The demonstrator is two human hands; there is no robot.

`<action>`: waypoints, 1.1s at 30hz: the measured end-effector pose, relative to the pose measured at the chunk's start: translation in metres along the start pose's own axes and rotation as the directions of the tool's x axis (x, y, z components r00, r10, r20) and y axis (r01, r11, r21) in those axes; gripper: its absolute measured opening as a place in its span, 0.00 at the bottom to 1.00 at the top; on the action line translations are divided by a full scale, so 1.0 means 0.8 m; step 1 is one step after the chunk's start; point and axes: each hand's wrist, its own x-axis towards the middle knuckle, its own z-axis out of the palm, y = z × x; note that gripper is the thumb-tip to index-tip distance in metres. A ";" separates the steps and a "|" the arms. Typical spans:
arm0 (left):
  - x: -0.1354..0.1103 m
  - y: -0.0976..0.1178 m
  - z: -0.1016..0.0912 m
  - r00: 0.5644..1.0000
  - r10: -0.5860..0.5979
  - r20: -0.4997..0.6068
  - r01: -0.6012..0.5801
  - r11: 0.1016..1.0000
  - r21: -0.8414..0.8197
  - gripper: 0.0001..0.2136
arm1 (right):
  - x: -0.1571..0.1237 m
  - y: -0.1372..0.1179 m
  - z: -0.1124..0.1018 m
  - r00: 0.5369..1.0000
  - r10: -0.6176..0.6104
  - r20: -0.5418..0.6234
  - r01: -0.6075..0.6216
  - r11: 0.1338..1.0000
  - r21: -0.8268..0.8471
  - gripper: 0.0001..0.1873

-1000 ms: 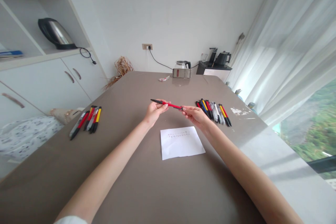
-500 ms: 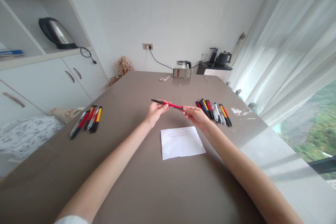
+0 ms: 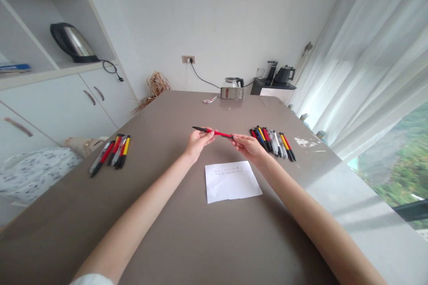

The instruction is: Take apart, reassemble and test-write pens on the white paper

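I hold a red and black pen [image 3: 217, 133] level above the brown table [image 3: 187, 231], one end in each hand. My left hand [image 3: 197, 142] pinches its black left half. My right hand [image 3: 245, 146] pinches its right tip. Below the pen lies a white sheet of paper [image 3: 232, 181] with a line of small writing near its top edge. A row of several pens [image 3: 272, 141] in red, yellow, blue, white and black lies just right of my right hand. Another group of several pens [image 3: 112, 153] lies at the table's left side.
A phone [image 3: 232, 93] stands propped at the table's far end beside a small wrapper [image 3: 209, 99]. A glass kettle [image 3: 233, 82] and a black kettle [image 3: 284, 73] sit behind it. Cabinets with a steel kettle [image 3: 74, 44] line the left; curtains [image 3: 371, 58] hang on the right.
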 end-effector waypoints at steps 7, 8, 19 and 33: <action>-0.012 -0.008 0.018 1.000 0.020 0.008 -0.021 0.984 0.178 0.14 | 0.008 0.009 -0.001 0.991 -0.047 -0.129 0.059 0.994 0.090 0.03; -0.014 -0.010 0.021 0.999 0.033 0.015 -0.035 0.979 0.198 0.14 | 0.008 0.010 0.000 0.990 -0.048 -0.130 0.061 0.993 0.103 0.03; -0.026 0.004 0.048 0.990 0.097 0.100 -0.107 0.990 0.097 0.11 | -0.017 0.002 0.040 0.990 -0.131 -0.051 0.140 0.941 0.308 0.11; -0.032 0.012 0.060 0.970 0.041 0.240 -0.036 0.999 -0.026 0.12 | -0.048 -0.003 0.078 0.962 -0.272 -0.014 0.268 0.938 0.222 0.10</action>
